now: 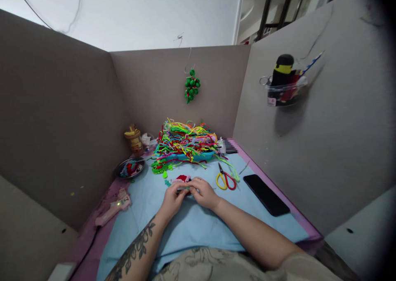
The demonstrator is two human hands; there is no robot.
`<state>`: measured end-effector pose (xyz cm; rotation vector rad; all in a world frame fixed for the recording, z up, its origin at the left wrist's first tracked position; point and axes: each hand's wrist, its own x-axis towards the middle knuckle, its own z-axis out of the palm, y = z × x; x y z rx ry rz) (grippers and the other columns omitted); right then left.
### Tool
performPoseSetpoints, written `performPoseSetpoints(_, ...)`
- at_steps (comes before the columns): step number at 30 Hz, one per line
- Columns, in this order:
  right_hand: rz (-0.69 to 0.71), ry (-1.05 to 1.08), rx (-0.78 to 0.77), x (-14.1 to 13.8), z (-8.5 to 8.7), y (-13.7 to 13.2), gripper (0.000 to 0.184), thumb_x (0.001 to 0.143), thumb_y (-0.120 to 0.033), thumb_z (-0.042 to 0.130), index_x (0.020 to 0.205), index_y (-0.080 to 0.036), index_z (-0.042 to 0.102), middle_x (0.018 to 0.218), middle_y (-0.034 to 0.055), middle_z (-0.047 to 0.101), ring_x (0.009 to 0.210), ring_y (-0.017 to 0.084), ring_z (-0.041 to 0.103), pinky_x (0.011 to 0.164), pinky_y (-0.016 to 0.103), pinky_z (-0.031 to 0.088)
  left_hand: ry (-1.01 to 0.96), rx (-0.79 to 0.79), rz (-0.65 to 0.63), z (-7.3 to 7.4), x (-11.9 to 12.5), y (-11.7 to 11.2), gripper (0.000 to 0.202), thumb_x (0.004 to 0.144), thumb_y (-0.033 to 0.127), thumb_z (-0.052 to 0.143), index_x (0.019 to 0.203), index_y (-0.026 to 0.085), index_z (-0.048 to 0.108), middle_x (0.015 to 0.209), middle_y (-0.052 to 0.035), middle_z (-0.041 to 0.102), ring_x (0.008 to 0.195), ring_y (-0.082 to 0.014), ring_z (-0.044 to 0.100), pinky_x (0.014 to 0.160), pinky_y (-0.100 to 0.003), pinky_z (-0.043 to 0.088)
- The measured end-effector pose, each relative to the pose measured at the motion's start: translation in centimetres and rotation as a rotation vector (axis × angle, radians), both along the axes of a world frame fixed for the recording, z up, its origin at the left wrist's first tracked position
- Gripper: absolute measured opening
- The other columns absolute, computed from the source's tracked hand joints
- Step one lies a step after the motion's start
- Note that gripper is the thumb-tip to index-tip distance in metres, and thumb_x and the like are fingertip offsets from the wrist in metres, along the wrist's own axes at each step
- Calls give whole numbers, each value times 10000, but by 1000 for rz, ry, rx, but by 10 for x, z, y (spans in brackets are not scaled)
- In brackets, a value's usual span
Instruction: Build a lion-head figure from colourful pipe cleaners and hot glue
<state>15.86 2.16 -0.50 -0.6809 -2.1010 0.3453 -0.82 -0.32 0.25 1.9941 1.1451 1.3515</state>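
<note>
Over the blue cloth [145,219], my left hand [173,197] and my right hand [203,193] meet with fingertips pinched together. Between them is a small craft piece [188,188] with bits of teal and dark red; the fingers cover most of it. Just beyond the fingers shows a red, pink and teal fuzzy piece [182,178]; I cannot tell whether it joins the held one. To the right of my right hand lie scissors [225,181] with one yellow and one red handle.
Behind my hands a blue tray [204,156] overflows with colourful pipe cleaners [185,139]. A green fuzzy figure [159,167], metal bowl [130,167] and lit pink glue gun [114,209] lie leftward. A black phone [266,194] rests right. Grey panels [179,62] enclose the table.
</note>
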Motion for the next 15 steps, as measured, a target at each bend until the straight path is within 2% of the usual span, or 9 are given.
performPoseSetpoints(4,-49,-43,2,0,-1,1,199,883,-192,412,844,-198,607,746,48,593,753,185,537,721,329,438,-12,-54,26,-4,0,2,173,778,253,585,916,177,657,919,-78,688,853,-197,629,772,-324,494)
performPoseSetpoints(7,-96,-19,6,1,0,0,206,895,-200,385,810,-197,573,743,47,564,746,183,518,696,313,420,-30,-86,37,-5,0,3,203,785,261,578,956,179,652,960,-78,685,846,-191,632,757,-307,495)
performPoseSetpoints(12,-211,13,-9,2,-1,1,215,907,-217,366,778,-198,537,719,38,521,724,185,495,664,302,393,-15,-120,16,-3,1,0,186,823,278,530,887,180,675,735,-37,672,640,-147,604,627,-254,480)
performPoseSetpoints(15,-224,21,-23,0,-3,1,207,905,-213,370,787,-196,539,730,41,516,735,189,496,673,306,396,-47,-153,15,-3,2,0,198,818,294,535,884,173,677,718,-36,667,615,-144,595,599,-246,475)
